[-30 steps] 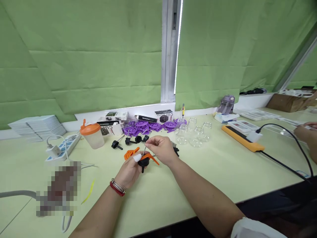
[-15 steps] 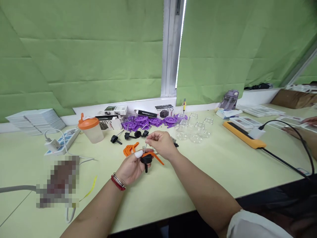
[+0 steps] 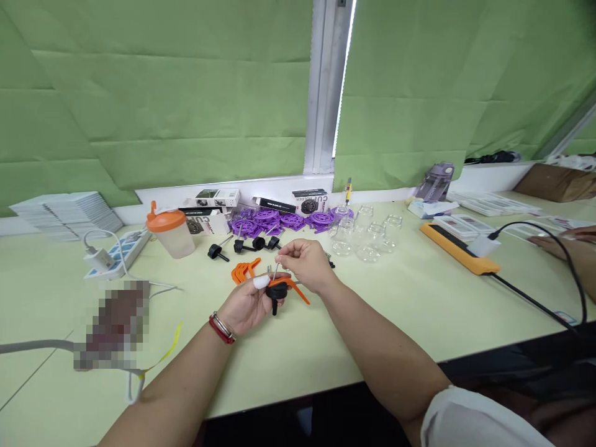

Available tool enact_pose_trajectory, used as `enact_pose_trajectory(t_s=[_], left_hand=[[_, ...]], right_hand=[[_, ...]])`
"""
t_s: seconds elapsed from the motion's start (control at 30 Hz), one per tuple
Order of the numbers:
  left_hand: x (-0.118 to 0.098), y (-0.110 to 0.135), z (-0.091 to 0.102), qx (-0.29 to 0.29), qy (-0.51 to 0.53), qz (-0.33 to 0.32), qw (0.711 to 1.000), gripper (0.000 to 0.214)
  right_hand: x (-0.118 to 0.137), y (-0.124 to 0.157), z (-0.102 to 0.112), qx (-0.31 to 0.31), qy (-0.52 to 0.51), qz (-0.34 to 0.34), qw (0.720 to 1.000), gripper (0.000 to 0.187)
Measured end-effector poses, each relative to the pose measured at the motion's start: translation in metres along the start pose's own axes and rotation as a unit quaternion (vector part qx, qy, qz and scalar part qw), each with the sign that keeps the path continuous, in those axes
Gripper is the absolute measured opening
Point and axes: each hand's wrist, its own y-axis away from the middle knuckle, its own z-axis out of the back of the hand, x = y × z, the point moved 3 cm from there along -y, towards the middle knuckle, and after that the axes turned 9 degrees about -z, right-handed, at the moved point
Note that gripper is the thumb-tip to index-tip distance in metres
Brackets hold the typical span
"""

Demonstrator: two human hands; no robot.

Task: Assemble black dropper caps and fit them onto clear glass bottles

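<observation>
Clock centred on black part point(image 3: 278, 292): matt plastic. Orange strip point(image 3: 300, 295) against it: smooth plastic. Rod point(image 3: 276, 271): bright metal. 12 o'clock, purple pieces point(image 3: 293, 221), smooth plastic. 2 o'clock, glossy clear cups point(image 3: 367, 253). 10 o'clock, shaker point(image 3: 174, 241), translucent plastic. Tabletop point(image 3: 279, 379) smooth. 11 o'clock, sheeting point(image 3: 200, 99), matt, creased.

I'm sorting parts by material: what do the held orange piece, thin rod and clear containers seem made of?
Orange piece: probably plastic, smooth, evenly coloured. Thin rod: likely metal, from its grey sheen. Clear containers: glossy, transparent, with bright highlights; glass or plastic, can't tell.
</observation>
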Motion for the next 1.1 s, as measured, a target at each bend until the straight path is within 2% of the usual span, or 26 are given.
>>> enact_pose_trajectory(t_s=[0.17, 0.33, 0.5, 0.6, 0.67, 0.77, 0.87, 0.97, 1.1], left_hand=[[0.001, -0.001, 0.0, 0.005, 0.002, -0.004, 1.0, 0.02], [-0.001, -0.001, -0.001, -0.003, 0.016, -0.029, 0.999, 0.018], [-0.002, -0.002, 0.002, 0.002, 0.01, -0.028, 1.0, 0.018], [-0.002, -0.004, 0.006, -0.004, 0.005, -0.029, 1.0, 0.017], [-0.001, -0.005, 0.009, -0.016, 0.009, -0.037, 0.999, 0.018], [-0.001, -0.007, 0.012, -0.037, 0.021, -0.051, 0.998, 0.018], [-0.003, -0.008, 0.013, -0.048, 0.014, -0.065, 0.997, 0.019], [-0.004, -0.008, 0.011, -0.039, -0.013, -0.08, 0.996, 0.03], [-0.005, -0.004, 0.012, -0.011, -0.116, -0.093, 0.989, 0.047]], right_hand=[[-0.007, 0.002, -0.006, 0.053, 0.016, -0.039, 0.998, 0.012], [-0.015, 0.001, -0.01, 0.106, 0.072, -0.022, 0.992, 0.01], [-0.022, 0.003, -0.01, 0.148, 0.058, -0.029, 0.987, 0.01], [-0.02, 0.005, -0.009, 0.178, 0.087, -0.014, 0.98, 0.012], [-0.017, 0.007, -0.009, 0.196, 0.131, 0.028, 0.971, 0.012], [-0.009, 0.012, -0.01, 0.168, 0.256, 0.135, 0.943, 0.023], [-0.004, 0.018, -0.014, 0.135, 0.378, 0.218, 0.89, 0.027], [0.0, 0.025, -0.019, 0.144, 0.43, 0.27, 0.849, 0.024], [0.003, 0.028, -0.019, 0.138, 0.464, 0.303, 0.821, 0.023]])
